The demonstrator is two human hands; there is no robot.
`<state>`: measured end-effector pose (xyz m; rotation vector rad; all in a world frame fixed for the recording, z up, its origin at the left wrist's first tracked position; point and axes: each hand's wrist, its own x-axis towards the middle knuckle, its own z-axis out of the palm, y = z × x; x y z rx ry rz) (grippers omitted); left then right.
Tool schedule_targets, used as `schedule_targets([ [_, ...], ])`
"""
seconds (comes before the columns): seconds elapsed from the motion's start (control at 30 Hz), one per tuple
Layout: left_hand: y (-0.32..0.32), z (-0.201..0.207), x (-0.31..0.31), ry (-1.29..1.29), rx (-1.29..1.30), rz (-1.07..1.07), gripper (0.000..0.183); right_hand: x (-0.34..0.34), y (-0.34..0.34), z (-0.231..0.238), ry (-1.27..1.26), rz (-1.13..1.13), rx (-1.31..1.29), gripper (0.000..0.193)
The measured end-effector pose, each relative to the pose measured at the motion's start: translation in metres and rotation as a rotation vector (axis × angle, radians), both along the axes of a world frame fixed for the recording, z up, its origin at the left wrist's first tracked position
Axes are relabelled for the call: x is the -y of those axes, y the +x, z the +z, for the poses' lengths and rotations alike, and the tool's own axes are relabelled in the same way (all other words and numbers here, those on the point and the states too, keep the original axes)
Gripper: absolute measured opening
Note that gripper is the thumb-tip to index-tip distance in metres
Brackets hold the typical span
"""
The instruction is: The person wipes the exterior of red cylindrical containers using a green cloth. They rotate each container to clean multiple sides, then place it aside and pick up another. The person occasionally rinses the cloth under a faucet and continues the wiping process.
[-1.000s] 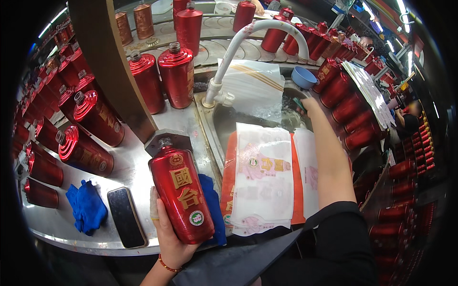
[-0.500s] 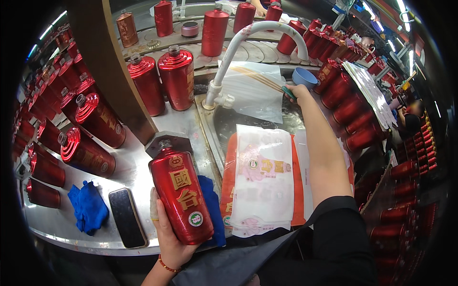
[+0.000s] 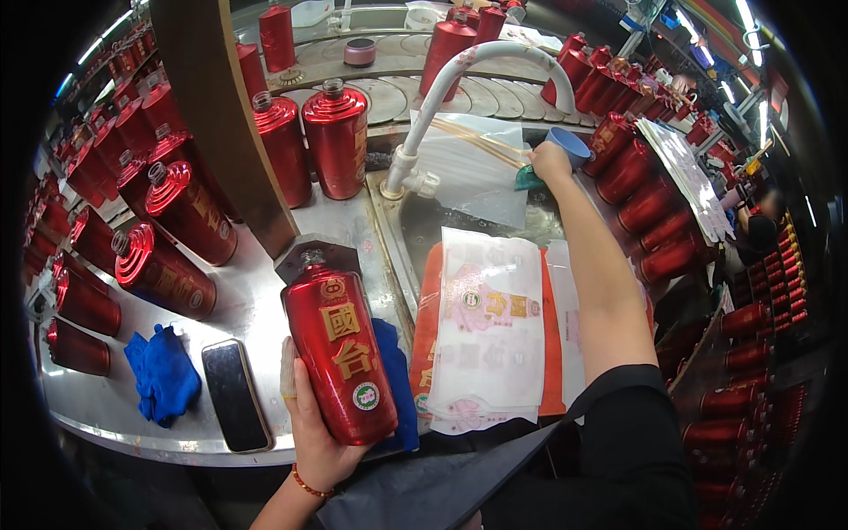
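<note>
My left hand (image 3: 320,442) is wrapped round the lower left side of a glossy red bottle (image 3: 329,397) with gold lettering and a round green-and-white mark. The bottle tilts, its open neck away from me; a pale cover sits on one finger. My right hand (image 3: 551,162) reaches over the sink, closed on a small green piece (image 3: 528,180) whose kind I cannot make out. A blue cup (image 3: 568,147) is right beside that hand. Thin pale sticks (image 3: 481,139) run from near my fingers across a translucent sheet (image 3: 468,181).
A curved white faucet (image 3: 477,55) arches over the sink. Printed decal sheets (image 3: 490,353) lie on an orange board (image 3: 552,353). A blue cloth (image 3: 163,375) and a phone (image 3: 237,396) lie at left. Red bottles (image 3: 336,146) stand around; a brown post (image 3: 216,115) rises at left.
My right hand has turned, and the green piece now shows below its fingers. On the conveyor behind, a near red bottle has shifted right and a far one left. The left hand keeps its hold.
</note>
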<state>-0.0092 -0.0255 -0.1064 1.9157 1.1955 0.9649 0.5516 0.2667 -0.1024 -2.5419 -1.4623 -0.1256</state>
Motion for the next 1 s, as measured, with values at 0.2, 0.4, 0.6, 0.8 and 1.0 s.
schedule_targets([
  [0.2,0.006,0.02,-0.015,0.179,-0.077,-0.082,0.146,0.037,-0.034,0.047,0.056,0.123,0.341,0.026],
  [0.4,-0.013,0.074,-0.008,0.311,-0.088,-0.077,0.134,0.152,-0.174,0.152,0.049,0.698,-0.266,0.019],
  [0.6,0.041,0.149,-0.035,0.147,0.194,-0.652,0.113,0.274,-0.267,0.206,-0.278,1.411,-0.577,0.01],
  [0.8,0.027,0.118,-0.008,-0.825,0.432,-0.938,0.066,0.311,-0.247,0.216,-0.305,1.427,-0.818,0.008],
  [1.0,-0.027,0.11,0.013,-0.699,0.359,-0.464,0.018,0.329,-0.202,0.173,-0.317,1.031,-1.066,0.006],
])
